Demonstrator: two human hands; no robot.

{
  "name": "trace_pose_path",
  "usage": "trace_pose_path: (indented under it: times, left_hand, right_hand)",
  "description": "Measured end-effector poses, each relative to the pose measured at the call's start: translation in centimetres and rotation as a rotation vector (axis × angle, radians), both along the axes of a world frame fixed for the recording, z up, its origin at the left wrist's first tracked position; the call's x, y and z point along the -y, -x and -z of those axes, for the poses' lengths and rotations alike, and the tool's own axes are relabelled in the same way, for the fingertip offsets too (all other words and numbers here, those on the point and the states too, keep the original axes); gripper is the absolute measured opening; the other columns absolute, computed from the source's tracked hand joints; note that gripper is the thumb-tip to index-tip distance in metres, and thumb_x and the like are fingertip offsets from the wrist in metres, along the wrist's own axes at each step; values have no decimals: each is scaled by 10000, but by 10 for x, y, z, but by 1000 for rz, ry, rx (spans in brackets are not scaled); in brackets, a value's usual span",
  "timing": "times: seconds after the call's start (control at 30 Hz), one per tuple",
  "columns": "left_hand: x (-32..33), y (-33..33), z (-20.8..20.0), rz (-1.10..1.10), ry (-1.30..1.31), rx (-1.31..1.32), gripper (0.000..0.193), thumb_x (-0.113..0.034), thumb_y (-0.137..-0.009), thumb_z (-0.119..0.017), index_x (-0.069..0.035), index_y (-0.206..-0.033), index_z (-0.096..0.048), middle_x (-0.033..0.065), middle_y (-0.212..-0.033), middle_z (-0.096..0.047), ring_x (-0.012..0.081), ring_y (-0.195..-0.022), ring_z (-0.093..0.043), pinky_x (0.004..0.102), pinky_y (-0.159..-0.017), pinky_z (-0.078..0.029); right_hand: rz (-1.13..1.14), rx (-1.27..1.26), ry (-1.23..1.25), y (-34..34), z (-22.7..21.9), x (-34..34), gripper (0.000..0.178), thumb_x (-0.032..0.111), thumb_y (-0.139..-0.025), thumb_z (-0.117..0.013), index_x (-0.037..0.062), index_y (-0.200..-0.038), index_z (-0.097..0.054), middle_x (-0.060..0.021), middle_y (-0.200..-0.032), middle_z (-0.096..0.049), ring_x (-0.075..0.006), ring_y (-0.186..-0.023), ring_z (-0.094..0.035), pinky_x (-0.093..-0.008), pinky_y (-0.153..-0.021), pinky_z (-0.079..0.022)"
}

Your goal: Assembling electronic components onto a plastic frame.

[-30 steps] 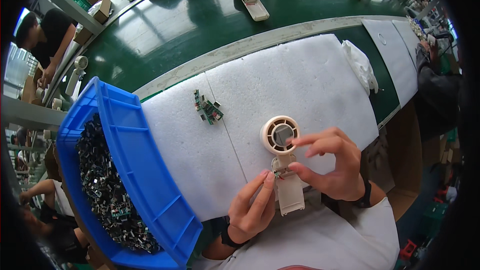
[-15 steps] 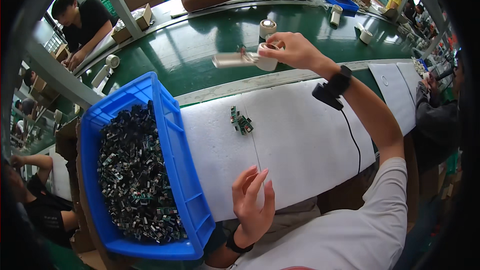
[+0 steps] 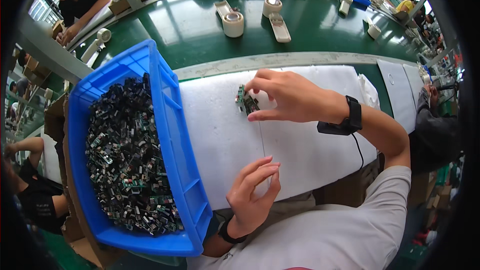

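Observation:
Several small green circuit boards point(image 3: 245, 101) lie in a loose cluster on a white foam sheet point(image 3: 310, 145). My right hand point(image 3: 287, 97) reaches over them, thumb and fingers spread at either side of the cluster; it is open, and whether a fingertip touches a board I cannot tell. Nearer to me, my left hand point(image 3: 252, 192) hovers above the sheet's front part, empty, with its fingers loosely bent and the thumb near the fingertips. On the green conveyor belt beyond stand two white handheld-fan housings, one round-headed point(image 3: 233, 25) and one with its handle toward me point(image 3: 280, 28).
A blue bin point(image 3: 172, 145) heaped with small circuit boards point(image 3: 127, 155) stands left of the foam sheet. Past it runs the green belt point(image 3: 175, 32) with more white fan parts point(image 3: 345, 5). A black cable hangs from my right wrist. Other people sit around the belt.
My right hand has let go of a white fan housing on the belt and come back to the circuit boards. My left hand stays near the same spot, its fingers drawn closer together.

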State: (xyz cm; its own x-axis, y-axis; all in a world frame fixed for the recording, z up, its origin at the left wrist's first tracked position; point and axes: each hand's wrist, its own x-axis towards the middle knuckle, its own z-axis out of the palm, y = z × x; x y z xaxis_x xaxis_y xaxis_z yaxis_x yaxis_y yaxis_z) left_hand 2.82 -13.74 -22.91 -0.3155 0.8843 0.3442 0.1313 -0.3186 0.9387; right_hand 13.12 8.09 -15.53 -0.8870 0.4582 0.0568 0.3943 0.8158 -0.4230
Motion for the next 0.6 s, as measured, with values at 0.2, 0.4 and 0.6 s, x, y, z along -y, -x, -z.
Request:
trace_pose_path:
  times: [0.2, 0.4, 0.6]
  left_hand:
    - [-9, 3, -9, 22, 87, 406, 393, 209, -785, -692, -6, -1102, -602, 123, -1167, -557, 208, -1018, -683, 302, -917, -579]
    - [-5, 9, -6, 70, 53, 589, 416, 230, -790, -644, -26, -1111, -574, 104, -1141, -538, 204, -1024, -659, 301, -926, -552]
    - [-3, 12, -4, 108, 35, 647, 401, 218, -803, -599, -54, -1097, -569, 95, -1145, -514, 204, -1008, -630, 289, -910, -509]
  right_hand:
    - [50, -77, 37, -5, 17, 0, 494, 404, -881, -776, 58, -1199, -623, -104, -1028, -620, -258, -786, -633, -370, -724, -531]
    - [75, -53, 47, -6, 17, 4, 516, 406, -872, -778, 26, -1191, -633, -137, -1083, -653, -324, -901, -668, -399, -807, -544]
    - [27, -144, -27, -12, 28, 0, 468, 335, -884, -783, 76, -1244, -633, -68, -1006, -615, -170, -714, -598, -313, -666, -518]
